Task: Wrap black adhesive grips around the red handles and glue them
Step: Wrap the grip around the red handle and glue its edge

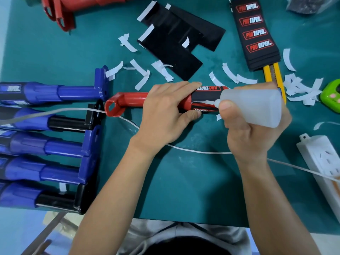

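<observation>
A red handle [128, 100] lies across the middle of the green mat, and my left hand [165, 115] grips it. A black grip with red PRO TAPER lettering [206, 89] is partly wrapped around its right end, with an open seam facing me. My right hand [253, 133] holds a translucent glue bottle [257, 105], its nozzle touching the seam. More printed black grips [255, 34] lie stacked at the upper right. Plain black sheets [176, 39] lie above the handle. More red handles [60, 10] are at the top left.
Several blue and black handles [46, 144] lie in a row at the left. Peeled white backing strips [141, 70] are scattered across the mat. A yellow utility knife [274, 76], a green object [331, 94] and a white power strip [323, 162] with its cable [193, 150] lie at the right.
</observation>
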{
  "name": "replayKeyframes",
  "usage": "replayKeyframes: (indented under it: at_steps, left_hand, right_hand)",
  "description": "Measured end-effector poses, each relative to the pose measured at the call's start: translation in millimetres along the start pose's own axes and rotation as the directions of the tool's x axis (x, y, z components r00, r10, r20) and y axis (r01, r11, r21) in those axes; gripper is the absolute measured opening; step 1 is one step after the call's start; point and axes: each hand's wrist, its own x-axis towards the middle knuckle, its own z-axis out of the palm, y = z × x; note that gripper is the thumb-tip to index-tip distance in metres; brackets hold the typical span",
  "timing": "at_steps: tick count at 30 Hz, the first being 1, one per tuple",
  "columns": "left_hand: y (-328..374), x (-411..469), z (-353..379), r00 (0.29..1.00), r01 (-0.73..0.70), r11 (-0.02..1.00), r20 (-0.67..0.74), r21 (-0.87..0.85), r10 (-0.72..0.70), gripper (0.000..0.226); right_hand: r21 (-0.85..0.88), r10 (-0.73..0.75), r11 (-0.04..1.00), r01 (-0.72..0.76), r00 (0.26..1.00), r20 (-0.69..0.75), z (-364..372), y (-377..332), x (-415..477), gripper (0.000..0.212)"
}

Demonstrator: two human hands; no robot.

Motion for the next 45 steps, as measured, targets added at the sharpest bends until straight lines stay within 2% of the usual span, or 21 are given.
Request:
replayKeyframes:
  at_steps: [6, 10, 12, 14, 18, 26, 35, 45]
  left_hand:
    - [0.8, -1.1, 0.5, 1.000, 0.000, 1.000, -0.016, -0.007, 0.000, 0.063]
    - [1.0, -1.9, 0.9, 1.000, -0.009, 1.000, -0.026, -0.013, 0.009, 0.063]
    - [0.8, -2.3, 1.2, 1.000, -0.014, 1.000, -0.027, -0.016, 0.014, 0.063]
    - [0.5, -2.9, 1.7, 0.999, -0.018, 1.000, -0.028, -0.019, 0.017, 0.063]
    - [0.7, -3.3, 2.1, 0.999, -0.020, 1.000, -0.029, -0.018, 0.019, 0.063]
    - [0.0, -2.6, 2.7, 1.000, -0.018, 1.000, -0.022, -0.017, 0.018, 0.064]
    - [-0.4, -2.4, 3.4, 0.999, -0.024, 1.000, -0.023, -0.012, 0.024, 0.063]
    - [-1.5, -1.8, 4.3, 0.999, -0.021, 1.000, -0.032, -0.021, 0.021, 0.063]
  right_hand:
    - [0.031, -0.034, 0.999, 0.033, 0.999, 0.017, -2.0, -0.9, 3.1, 0.023]
    - [0.072, -0.086, 0.994, 0.084, 0.996, 0.026, -2.3, -3.0, 2.2, 0.012]
    - [0.096, -0.110, 0.990, 0.108, 0.994, 0.017, -2.3, -5.7, 2.9, 0.026]
    - [0.092, -0.120, 0.989, 0.119, 0.993, 0.009, -2.3, -6.5, 3.9, 0.030]
    - [0.086, -0.113, 0.990, 0.108, 0.992, 0.060, -3.2, -4.8, 3.4, 0.011]
    - [0.125, -0.069, 0.990, 0.061, 0.996, 0.061, -1.7, -4.7, 1.4, 0.017]
    - [0.112, -0.058, 0.992, 0.051, 0.996, 0.064, -2.6, -3.7, 0.8, 0.013]
    - [0.116, -0.061, 0.992, 0.052, 0.995, 0.073, -2.2, -10.3, 2.5, 0.023]
